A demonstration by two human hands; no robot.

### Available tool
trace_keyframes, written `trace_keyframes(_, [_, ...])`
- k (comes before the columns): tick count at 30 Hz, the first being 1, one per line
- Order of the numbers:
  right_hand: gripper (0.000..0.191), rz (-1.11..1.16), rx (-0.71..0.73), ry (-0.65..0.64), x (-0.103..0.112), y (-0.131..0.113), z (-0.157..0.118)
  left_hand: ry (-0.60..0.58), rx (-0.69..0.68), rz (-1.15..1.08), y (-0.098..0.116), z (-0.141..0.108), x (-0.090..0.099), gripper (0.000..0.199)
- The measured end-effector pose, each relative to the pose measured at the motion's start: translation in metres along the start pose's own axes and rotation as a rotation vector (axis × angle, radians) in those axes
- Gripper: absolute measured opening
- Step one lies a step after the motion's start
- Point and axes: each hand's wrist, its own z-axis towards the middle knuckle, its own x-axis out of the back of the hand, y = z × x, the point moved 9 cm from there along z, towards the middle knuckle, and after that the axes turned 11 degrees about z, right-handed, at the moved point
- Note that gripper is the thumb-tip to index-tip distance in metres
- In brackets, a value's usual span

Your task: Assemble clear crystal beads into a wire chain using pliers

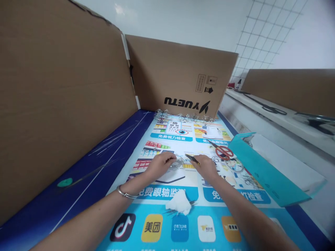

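Note:
My right hand (206,168) is closed around a pair of pliers (192,158); their dark jaws point left toward my other hand. My left hand (161,164) has its thumb and forefinger pinched together. Beside those fingertips shows a thin, silvery wire-like piece (178,162), too fine to make out clearly. Both hands work just above a printed poster mat (192,181), a small gap between them. Right of the pliers lie red-handled scissors (224,152) and a coil of thin wire (235,165).
Nearer me, a crumpled white tissue (180,203) lies over thin dark sticks. A turquoise open box (269,174) stands at right. Cardboard panels (180,73) wall off the back and left, with clear, glittery pieces (183,118) along the back. A green object (65,182) lies left.

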Motion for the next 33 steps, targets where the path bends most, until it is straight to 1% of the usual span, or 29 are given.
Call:
trace_keyframes(3, [0.033, 0.036, -0.017, 0.002, -0.002, 0.004, 0.003, 0.040, -0.060, 0.107, 0.005, -0.001, 0.002, 0.013])
trace_keyframes(5, [0.033, 0.053, -0.025, 0.008, -0.001, 0.005, 0.004, 0.095, -0.063, 0.180, 0.005, -0.002, 0.009, 0.014])
trace_keyframes(7, [0.034, 0.065, -0.032, 0.015, 0.000, 0.006, 0.003, 0.114, -0.087, 0.204, 0.007, -0.003, 0.014, 0.014])
trace_keyframes(9, [0.035, 0.072, -0.035, 0.024, 0.003, 0.006, 0.003, 0.073, -0.168, 0.211, 0.014, -0.004, 0.013, 0.013])
trace_keyframes(11, [0.035, 0.074, -0.035, 0.035, 0.005, 0.007, 0.003, 0.001, -0.255, 0.225, 0.021, -0.005, 0.008, 0.015])
trace_keyframes(13, [0.035, 0.071, -0.041, 0.051, 0.008, 0.008, 0.003, -0.062, -0.289, 0.244, 0.023, -0.006, 0.002, 0.018])
trace_keyframes(15, [0.035, 0.066, -0.053, 0.069, 0.009, 0.009, 0.003, -0.089, -0.286, 0.248, 0.022, -0.005, -0.002, 0.018])
trace_keyframes(19, [0.035, 0.075, -0.072, 0.109, 0.010, 0.012, 0.003, -0.088, -0.270, 0.207, 0.018, -0.002, -0.004, 0.014])
trace_keyframes(26, [0.033, 0.090, -0.075, 0.079, 0.008, 0.014, 0.008, -0.135, -0.259, 0.132, 0.008, 0.004, -0.006, 0.013])
trace_keyframes(28, [0.032, 0.082, -0.059, 0.060, 0.006, 0.013, 0.009, -0.139, -0.260, 0.097, 0.005, 0.007, -0.006, 0.013])
trace_keyframes(33, [0.028, 0.083, 0.039, 0.009, 0.004, 0.002, 0.007, -0.156, -0.246, 0.037, -0.001, 0.011, -0.008, 0.011])
